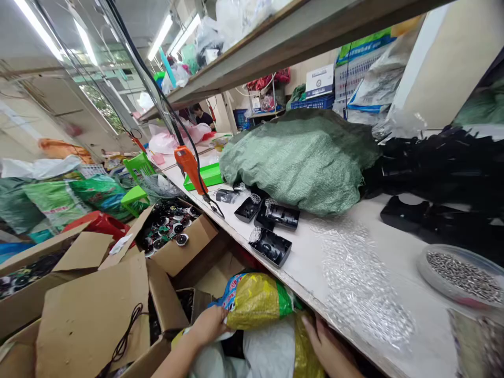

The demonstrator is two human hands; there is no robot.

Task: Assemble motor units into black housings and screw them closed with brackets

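Left hand (208, 325): closed on a yellow plastic bag (255, 300), lower center.
Right hand (325, 344): at lower right, grip cannot be told.
Tabletop (303, 278): black plastic housings (271, 248) lie out, center.

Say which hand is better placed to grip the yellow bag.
Left, probably: the left hand is at the yellow bag's end, touching it, while the right hand sits lower, under the bench edge.
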